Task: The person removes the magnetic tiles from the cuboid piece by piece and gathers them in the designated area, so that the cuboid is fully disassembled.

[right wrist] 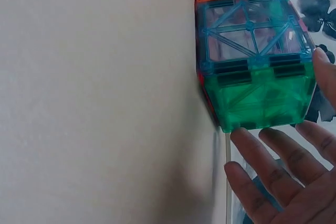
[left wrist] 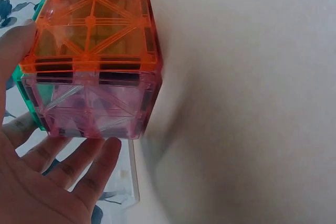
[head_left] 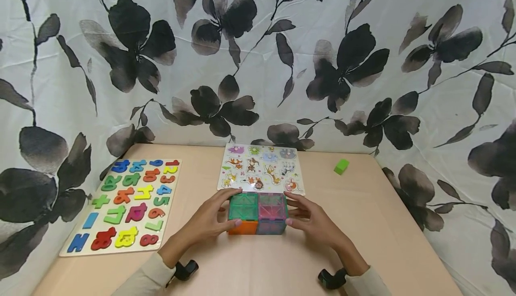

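Observation:
A block of see-through magnetic tiles [head_left: 258, 213], two cubes side by side, stands near the middle of the table. Green and pink tiles form its top; orange and blue tiles face front. At its left end my left hand [head_left: 209, 217] holds it, thumb at the front and index finger along the back top edge. In the left wrist view, that hand's fingertips meet the pink end tile [left wrist: 86, 103]. My right hand [head_left: 318, 220] holds the other end, its thumb beside the front edge. In the right wrist view, fingers reach the green end tile [right wrist: 262, 98].
On the left lies a board of colourful raised letters and numbers [head_left: 176, 184]. An animal picture board [head_left: 262, 152] lies right behind the block. A small green block [head_left: 341, 166] sits at the back right. Flowered cloth [head_left: 282, 76] hangs behind the table [head_left: 363, 197].

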`<state>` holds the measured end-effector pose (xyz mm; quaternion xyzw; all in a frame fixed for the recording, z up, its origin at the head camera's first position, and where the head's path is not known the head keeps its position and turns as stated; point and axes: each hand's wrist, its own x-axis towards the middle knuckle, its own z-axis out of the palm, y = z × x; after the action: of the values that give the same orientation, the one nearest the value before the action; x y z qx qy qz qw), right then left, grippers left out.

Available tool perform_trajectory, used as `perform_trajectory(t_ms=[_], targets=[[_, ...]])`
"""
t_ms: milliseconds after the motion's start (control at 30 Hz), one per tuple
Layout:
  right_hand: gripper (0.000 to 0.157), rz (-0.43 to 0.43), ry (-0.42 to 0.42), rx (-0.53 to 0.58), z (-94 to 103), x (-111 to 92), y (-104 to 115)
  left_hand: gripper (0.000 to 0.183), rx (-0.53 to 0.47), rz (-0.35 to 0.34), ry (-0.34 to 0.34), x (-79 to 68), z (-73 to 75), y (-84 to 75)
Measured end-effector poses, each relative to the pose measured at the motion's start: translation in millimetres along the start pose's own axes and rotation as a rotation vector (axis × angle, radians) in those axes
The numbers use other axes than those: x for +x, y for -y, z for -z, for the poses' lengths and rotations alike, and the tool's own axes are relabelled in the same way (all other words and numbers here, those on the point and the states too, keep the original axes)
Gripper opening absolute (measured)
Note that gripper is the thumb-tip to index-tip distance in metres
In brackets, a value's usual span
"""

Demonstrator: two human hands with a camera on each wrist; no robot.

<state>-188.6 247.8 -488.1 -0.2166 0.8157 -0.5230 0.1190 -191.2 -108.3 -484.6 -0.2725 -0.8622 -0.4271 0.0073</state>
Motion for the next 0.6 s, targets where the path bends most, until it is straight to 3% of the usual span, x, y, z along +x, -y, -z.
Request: perform_trajectory(t_ms=[267,600], targets=[[0.069,0.019,0.019,0.028,3.5,4.2,-4.3,0.078,-0.006,0.01,-0.006,-0.8,-1.0,1.1],[0.065,-0.045,-0.115,0.005,-8.4,5.6,3.4,0.08,-0.025,0.021,0.016,0.3,-1.2,0.3]])
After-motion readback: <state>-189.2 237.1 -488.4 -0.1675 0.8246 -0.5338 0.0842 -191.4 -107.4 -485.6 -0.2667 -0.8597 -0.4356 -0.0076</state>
